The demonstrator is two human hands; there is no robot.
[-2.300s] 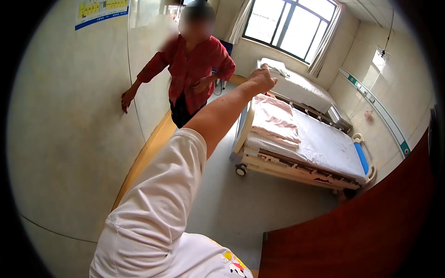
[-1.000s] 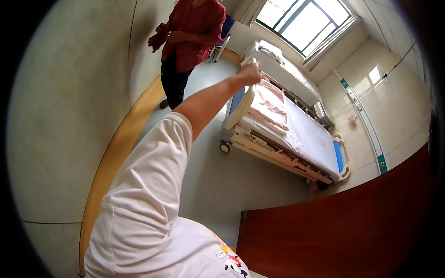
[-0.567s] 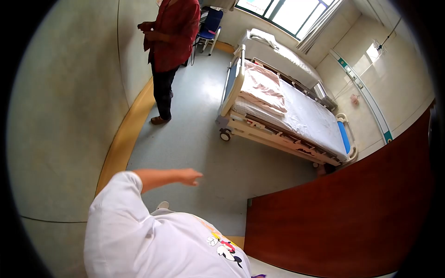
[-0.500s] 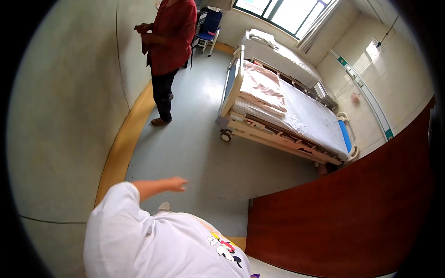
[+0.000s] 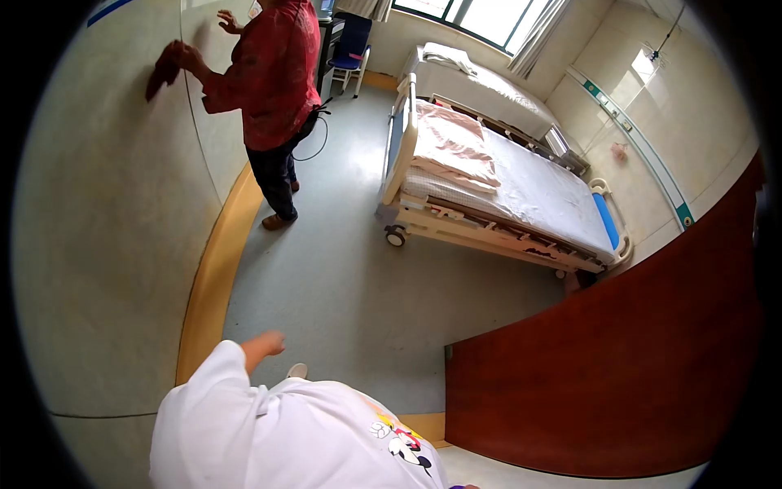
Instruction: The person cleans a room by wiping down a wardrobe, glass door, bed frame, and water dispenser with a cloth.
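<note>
My left hand (image 5: 273, 341) is held out low over the grey floor (image 5: 342, 310), near the yellow skirting strip, touching nothing that I can see. Its fingers are foreshortened, so their pose is unclear. Of my right hand (image 5: 472, 486), only a sliver of skin shows at the bottom edge, beside a scrap of something purple (image 5: 458, 486). What it holds, if anything, is hidden. My white shirt (image 5: 269, 432), with a cartoon print, fills the lower part of the view.
A person in a red top (image 5: 281, 77) stands by the left wall, pressing a dark red cloth (image 5: 165, 69) to it. A hospital bed (image 5: 529, 179) with folded bedding stands ahead, another bed (image 5: 497, 94) behind it. A brown door (image 5: 595, 383) juts in at right. A blue chair (image 5: 353, 41) stands far back.
My left hand has drawn back leftward and lower. The person in red has turned to the wall, one arm stretched out with the cloth. A sliver of my right hand now shows.
</note>
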